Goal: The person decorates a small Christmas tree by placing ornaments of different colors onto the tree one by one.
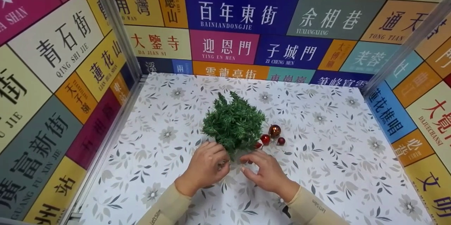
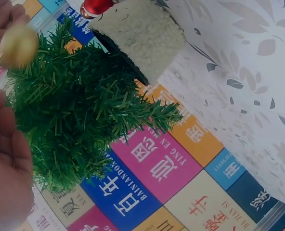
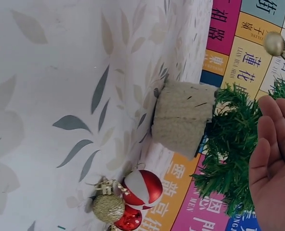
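Observation:
A small artificial Christmas tree (image 1: pixel 234 121) stands on the table, its pale fabric-covered base (image 3: pixel 183 115) visible in the right wrist view. In front of it my left hand (image 1: pixel 208 165) has thumb and index finger together, seemingly pinching a small gold ball ornament (image 3: pixel 274 44); the exact contact is hidden. The same gold ball (image 2: pixel 18 46) is blurred in the left wrist view, between the two hands. Across a small gap, my right hand (image 1: pixel 266 172) has its fingers loosely bent, with nothing seen between them.
Right of the tree lie several ornaments, among them a brownish-red ball (image 1: pixel 275 131), a red ball (image 1: pixel 265 139) and a small dark red ball (image 1: pixel 280 141). A glittery gold ball (image 3: pixel 109 208) lies beside a red-and-white ball (image 3: pixel 142 188). Sign-printed panels (image 1: pixel 243 13) surround the leaf-patterned tabletop (image 1: pixel 169 112).

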`<state>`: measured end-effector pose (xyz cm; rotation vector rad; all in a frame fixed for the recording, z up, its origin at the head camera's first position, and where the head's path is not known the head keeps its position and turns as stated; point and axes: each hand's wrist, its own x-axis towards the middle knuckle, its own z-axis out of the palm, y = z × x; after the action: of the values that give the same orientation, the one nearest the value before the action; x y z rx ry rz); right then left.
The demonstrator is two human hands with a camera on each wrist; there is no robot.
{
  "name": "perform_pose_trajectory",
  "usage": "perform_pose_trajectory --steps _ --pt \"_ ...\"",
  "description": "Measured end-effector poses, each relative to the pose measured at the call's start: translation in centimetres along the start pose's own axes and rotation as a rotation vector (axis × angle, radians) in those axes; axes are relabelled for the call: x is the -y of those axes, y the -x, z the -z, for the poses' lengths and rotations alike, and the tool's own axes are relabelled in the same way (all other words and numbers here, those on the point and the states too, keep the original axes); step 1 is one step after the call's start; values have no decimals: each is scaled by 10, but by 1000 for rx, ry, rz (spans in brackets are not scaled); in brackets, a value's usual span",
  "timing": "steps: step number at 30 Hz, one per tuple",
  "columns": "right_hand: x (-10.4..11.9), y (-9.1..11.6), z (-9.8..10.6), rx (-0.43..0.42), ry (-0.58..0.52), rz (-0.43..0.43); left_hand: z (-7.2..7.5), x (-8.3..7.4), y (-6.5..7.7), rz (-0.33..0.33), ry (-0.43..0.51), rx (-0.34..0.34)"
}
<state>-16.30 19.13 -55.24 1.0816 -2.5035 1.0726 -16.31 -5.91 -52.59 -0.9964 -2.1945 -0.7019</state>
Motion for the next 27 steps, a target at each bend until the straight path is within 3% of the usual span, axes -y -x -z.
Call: perform_pose_trajectory --steps 8,12,21,27 --pt "5 -14 -4 -131 26 134 -1 3 1 41 34 -20" --pt "6 -19 -5 -156 43 165 -1 3 2 52 38 -1" --pt "-2 -27 -3 -73 -25 186 6 5 -1 60 42 65" --pt "-8 -30 -2 -8 -145 187 11 4 -7 38 30 120"
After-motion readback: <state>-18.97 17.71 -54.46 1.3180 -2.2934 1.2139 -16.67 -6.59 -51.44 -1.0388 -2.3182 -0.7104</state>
